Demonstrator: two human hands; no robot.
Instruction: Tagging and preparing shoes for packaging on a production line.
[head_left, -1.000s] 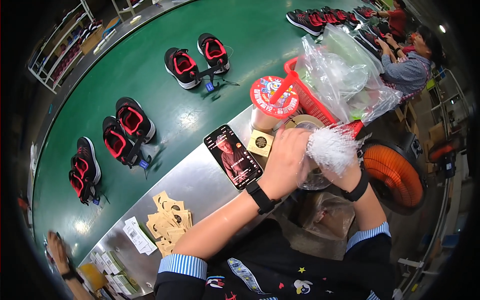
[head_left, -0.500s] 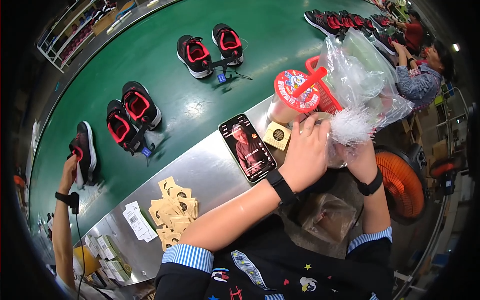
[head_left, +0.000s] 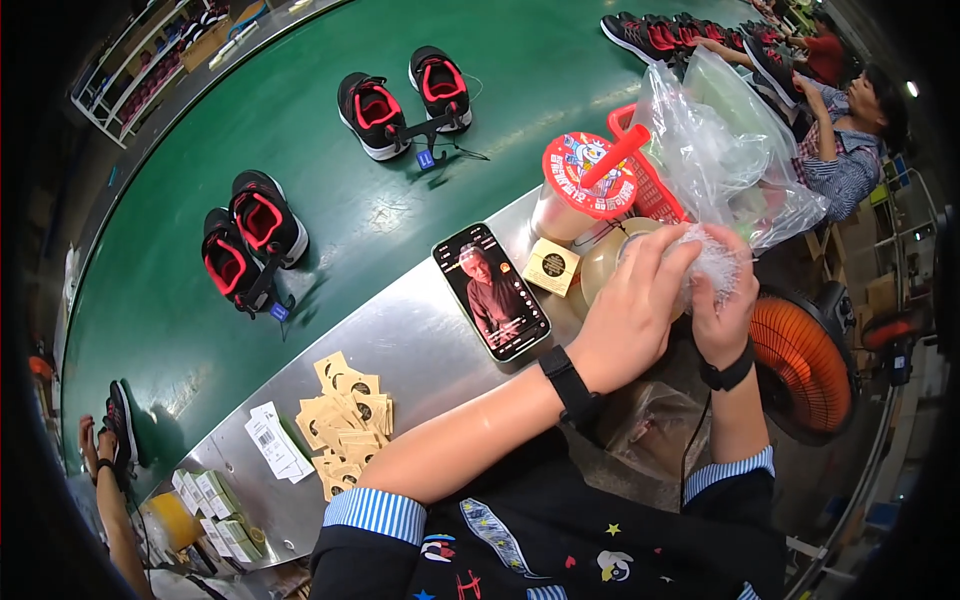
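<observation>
My left hand [head_left: 640,290] and my right hand [head_left: 725,315] are together at the right end of the metal shelf. Between them is a bristly bundle of thin, clear-white plastic strands [head_left: 714,264]. The right hand's fingers curl round it, and the left fingers press on its near-left side. Partly behind my left hand lies a round, translucent yellowish thing [head_left: 598,262]. Close by are a lidded cup with a red straw [head_left: 575,215], a small cream box [head_left: 551,266] and a phone [head_left: 492,290] with a lit screen.
Pairs of black-and-red shoes [head_left: 255,240] stand on the green belt [head_left: 350,215]. Paper tags [head_left: 350,425] and white cards [head_left: 277,442] lie on the metal shelf. A clear plastic bag [head_left: 715,150] rests by a red basket [head_left: 655,190]. An orange fan [head_left: 800,365] and co-workers flank me.
My hands have closed more tightly round the strand bundle, covering more of it. Shoes on the belt have shifted left and nearer. A co-worker's hand at left moved down with a shoe.
</observation>
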